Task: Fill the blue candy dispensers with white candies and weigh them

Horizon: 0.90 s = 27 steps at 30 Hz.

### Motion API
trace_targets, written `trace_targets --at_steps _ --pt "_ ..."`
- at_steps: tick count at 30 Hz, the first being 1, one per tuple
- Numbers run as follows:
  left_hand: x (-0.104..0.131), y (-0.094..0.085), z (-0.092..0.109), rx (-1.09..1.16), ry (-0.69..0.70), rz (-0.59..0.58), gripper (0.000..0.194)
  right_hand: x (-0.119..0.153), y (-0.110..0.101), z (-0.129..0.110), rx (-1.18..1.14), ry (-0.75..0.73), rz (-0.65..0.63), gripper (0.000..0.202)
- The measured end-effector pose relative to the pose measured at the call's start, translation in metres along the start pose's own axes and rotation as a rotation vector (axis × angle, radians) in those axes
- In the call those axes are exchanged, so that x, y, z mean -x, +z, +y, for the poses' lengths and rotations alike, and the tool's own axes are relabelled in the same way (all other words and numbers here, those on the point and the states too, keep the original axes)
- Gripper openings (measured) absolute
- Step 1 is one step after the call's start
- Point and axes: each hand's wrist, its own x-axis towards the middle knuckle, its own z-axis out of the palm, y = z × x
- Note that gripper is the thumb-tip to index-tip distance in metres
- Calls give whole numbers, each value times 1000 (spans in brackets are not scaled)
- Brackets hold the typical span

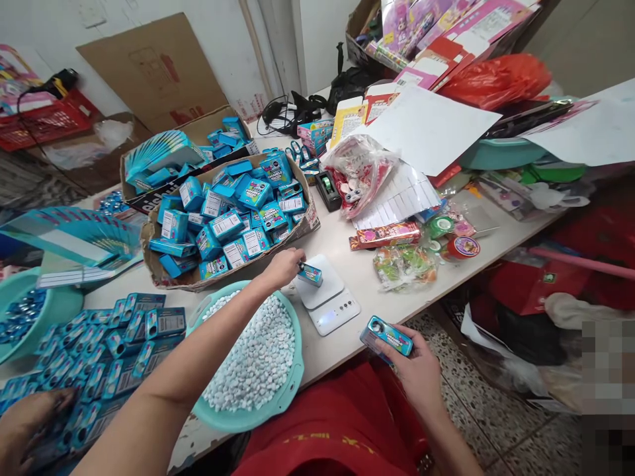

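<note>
My left hand [286,267] reaches across to the white digital scale [331,311]. Its fingers are closed at the far end of a small blue candy box [311,274], which is over the scale's platform. My right hand [417,363], near the table's front edge, grips another blue candy box [387,335] with a round dark opening or mark at one end. Under my left forearm stands a turquoise basin [296,370] full of small white candies [248,357].
Behind the basin, a cardboard carton [149,244] holds many blue boxes. Rows of blue boxes [166,322] cover the left side, where another person's hand [34,416] rests. A tape dispenser [328,192], bagged sweets [404,264] and papers [421,125] lie toward the right.
</note>
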Motion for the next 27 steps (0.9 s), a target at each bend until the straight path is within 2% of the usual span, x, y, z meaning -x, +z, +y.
trace_targets --at_steps 3,5,8,10,15,19,23,25,27 --pt "0 -2 0 143 -41 68 23 0 2 1 11 -13 -9 50" --pt "4 -5 -3 384 -120 122 17 0 3 3 -5 -28 -9 50" --pt "26 -7 -11 843 -255 208 14 2 4 3 -27 -55 11 51" --pt "51 -6 -20 1002 -310 272 20 5 4 2 -8 -59 21 51" --pt "121 13 -46 1026 -473 350 34 12 4 2 34 -70 4 51" --pt "154 31 -56 1086 -576 381 39 18 6 6 51 -76 -17 50" --pt "157 42 -55 1073 -565 406 32 23 11 8 51 -79 -29 50" --pt "144 44 -49 1002 -511 402 24 24 12 10 35 -70 -43 51" --pt "122 43 -36 884 -410 388 16 25 13 11 32 -56 -55 51"
